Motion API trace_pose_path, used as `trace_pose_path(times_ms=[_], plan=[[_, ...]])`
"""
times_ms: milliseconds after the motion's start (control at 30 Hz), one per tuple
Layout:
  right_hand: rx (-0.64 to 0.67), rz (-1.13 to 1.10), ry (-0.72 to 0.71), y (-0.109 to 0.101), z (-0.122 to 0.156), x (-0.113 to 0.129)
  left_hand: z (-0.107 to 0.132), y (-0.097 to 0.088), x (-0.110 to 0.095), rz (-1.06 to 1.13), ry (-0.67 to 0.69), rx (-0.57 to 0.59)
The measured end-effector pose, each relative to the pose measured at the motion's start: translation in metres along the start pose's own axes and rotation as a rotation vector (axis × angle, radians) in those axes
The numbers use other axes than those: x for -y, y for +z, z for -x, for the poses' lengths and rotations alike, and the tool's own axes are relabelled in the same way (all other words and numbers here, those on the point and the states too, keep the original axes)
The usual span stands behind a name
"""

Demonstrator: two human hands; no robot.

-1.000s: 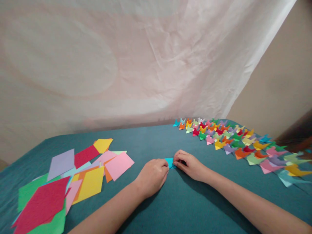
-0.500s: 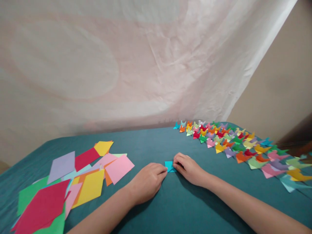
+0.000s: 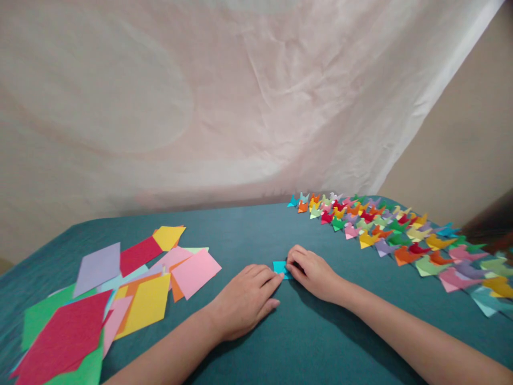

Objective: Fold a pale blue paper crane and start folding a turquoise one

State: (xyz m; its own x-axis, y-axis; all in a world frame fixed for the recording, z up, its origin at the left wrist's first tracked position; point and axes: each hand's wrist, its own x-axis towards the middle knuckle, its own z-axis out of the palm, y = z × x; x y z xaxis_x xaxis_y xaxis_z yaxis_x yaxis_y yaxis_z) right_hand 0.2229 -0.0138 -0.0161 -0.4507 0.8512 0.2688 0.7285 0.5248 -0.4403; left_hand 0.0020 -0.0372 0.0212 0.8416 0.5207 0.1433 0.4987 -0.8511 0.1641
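A small folded piece of cyan paper (image 3: pixel 280 267) lies on the teal tablecloth (image 3: pixel 256 230) in front of me. My left hand (image 3: pixel 245 298) rests flat on the cloth with its fingers stretched toward the paper's left edge, fingertips touching it. My right hand (image 3: pixel 311 270) is curled, its fingertips pressed together on the paper's right side.
A loose heap of coloured paper squares (image 3: pixel 120 289) lies at the left. Rows of several small folded paper birds (image 3: pixel 396 235) run along the right side of the table. A pale cloth backdrop (image 3: pixel 200 107) hangs behind the table.
My left hand has flattened out and its fingers have stretched forward. The right hand stays pinched on the cyan paper. The view has shifted slightly.
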Motion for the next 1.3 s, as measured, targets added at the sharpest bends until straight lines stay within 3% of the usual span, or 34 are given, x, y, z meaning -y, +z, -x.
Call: trace_pose_path(times_ms=[1300], plan=[[-0.078, -0.059, 0.107, 0.0044, 0.0028, 0.0057, 0.0006, 0.0027, -0.0113, 0.0, -0.061, 0.023]])
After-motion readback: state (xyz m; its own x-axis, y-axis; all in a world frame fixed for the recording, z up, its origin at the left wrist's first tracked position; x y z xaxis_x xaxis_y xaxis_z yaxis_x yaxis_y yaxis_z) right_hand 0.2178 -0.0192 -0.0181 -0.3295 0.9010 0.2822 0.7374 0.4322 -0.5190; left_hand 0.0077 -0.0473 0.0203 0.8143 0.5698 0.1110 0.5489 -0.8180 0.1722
